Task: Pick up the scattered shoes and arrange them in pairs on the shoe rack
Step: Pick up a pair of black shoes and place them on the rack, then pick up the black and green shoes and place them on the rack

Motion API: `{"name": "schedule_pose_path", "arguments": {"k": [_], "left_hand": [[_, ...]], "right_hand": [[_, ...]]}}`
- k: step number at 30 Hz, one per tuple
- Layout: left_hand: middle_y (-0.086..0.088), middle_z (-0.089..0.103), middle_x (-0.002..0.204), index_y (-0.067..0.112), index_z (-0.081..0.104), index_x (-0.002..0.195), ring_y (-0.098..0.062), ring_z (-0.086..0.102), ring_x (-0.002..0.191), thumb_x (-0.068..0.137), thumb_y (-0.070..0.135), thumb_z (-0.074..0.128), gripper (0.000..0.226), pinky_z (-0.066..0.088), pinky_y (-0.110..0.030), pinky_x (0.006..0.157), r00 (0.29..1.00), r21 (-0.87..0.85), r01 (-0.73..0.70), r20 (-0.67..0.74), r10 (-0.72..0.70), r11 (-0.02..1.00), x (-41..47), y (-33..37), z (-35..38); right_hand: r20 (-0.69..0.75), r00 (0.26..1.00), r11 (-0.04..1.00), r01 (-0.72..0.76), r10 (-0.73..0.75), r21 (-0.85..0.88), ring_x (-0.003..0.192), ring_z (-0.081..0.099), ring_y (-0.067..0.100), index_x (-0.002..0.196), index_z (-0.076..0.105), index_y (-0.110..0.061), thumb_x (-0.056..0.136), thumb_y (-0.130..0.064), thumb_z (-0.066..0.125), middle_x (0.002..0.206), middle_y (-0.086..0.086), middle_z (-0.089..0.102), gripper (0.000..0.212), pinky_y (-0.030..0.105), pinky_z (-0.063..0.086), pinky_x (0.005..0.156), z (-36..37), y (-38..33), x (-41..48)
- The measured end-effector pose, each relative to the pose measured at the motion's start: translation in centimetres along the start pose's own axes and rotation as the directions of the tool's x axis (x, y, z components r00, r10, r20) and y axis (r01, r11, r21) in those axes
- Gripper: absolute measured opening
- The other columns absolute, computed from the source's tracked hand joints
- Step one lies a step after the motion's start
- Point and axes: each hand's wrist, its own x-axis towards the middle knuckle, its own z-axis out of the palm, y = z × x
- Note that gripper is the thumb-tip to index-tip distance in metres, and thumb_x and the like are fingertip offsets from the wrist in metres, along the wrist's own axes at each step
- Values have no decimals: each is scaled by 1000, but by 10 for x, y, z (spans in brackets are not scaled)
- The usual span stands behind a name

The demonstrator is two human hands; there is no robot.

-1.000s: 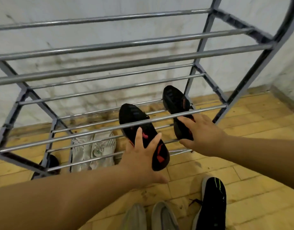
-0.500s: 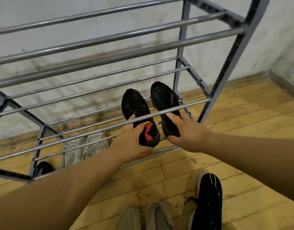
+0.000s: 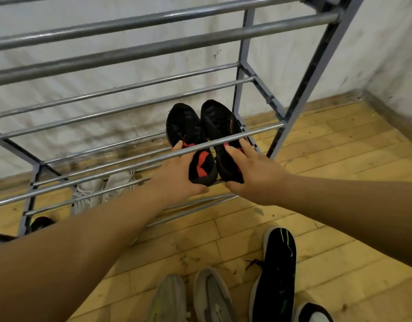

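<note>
Four loose shoes lie on the wooden floor (image 3: 328, 182) in front of the shoe rack (image 3: 316, 73): two grey shoes (image 3: 212, 296) side by side, a black shoe with green marks (image 3: 277, 275) and, at the edge of the view, part of a dark shoe (image 3: 314, 312).

Both arms reach from there to the right end of the rack. The left hand (image 3: 177, 180) has its grip closed on the heel of the left black shoe (image 3: 184, 129), thumb under the heel and fingers up along the outer side. The right hand (image 3: 253, 173) holds the right black shoe (image 3: 220, 122) in the same way, fingers laid along the collar and thumb curled under the heel. The two shoes touch each other, toes to the wall, on the low tier of the rack, under the front rail of the tier above.

These shoes look light, with a soft knit upper that would fold under pressure. The heel with its red patch seems the stiffest part, so it is the good place to hold. The rubber sole should not slide much on the round rails, but I judge a shoe could tip between two rails if it is set down crooked.

Further to the left on the same tier lies a white pair (image 3: 102, 189), and beyond it, at the left end of the rack, a dark shoe (image 3: 41, 223) that is mostly hidden.
</note>
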Motion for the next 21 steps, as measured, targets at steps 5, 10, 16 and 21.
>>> {"name": "schedule_pose_path", "arguments": {"k": [5, 10, 16, 21], "left_hand": [[-2, -6, 167, 40, -3, 158, -30, -1, 155, 74, 67, 76, 118, 17, -52, 123, 982, 110, 184, -66, -178, 977, -53, 6, 28], [-7, -2, 165, 44, -16, 154, -34, 2, 154, 76, 73, 67, 118, 14, -53, 124, 997, 194, 67, 13, -71, 979, -113, 2, 71], [6, 7, 165, 43, -2, 158, -28, 16, 152, 88, 66, 61, 97, 26, -47, 120, 883, 49, 39, 467, -57, 998, -121, 23, 124], [8, 13, 166, 47, 0, 158, -27, 21, 152, 86, 64, 67, 100, 27, -44, 120, 700, -50, 58, 714, -5, 997, -120, 38, 157]], "right_hand": [[-283, 901, 934, 265, -328, -239, 123, 52, 32, 128, 61, -16, 86, -41, 63, 133, 9, 55, 49, 47, 45, 104, 7, 6, -55], [153, 988, 997, 40, -29, -66, 111, 50, 22, 128, 51, -23, 90, -43, 58, 123, 0, 48, 43, 33, 43, 90, 40, 36, -86], [595, 723, 929, -349, 352, -126, 127, 54, 35, 162, 6, -31, 91, -55, 64, 157, 12, 33, 95, 42, 52, 93, 83, 81, -62], [673, 672, 940, -325, 309, -107, 114, 62, 32, 162, 4, -39, 95, -48, 62, 154, 13, 38, 89, 45, 57, 93, 103, 89, -43]]}}
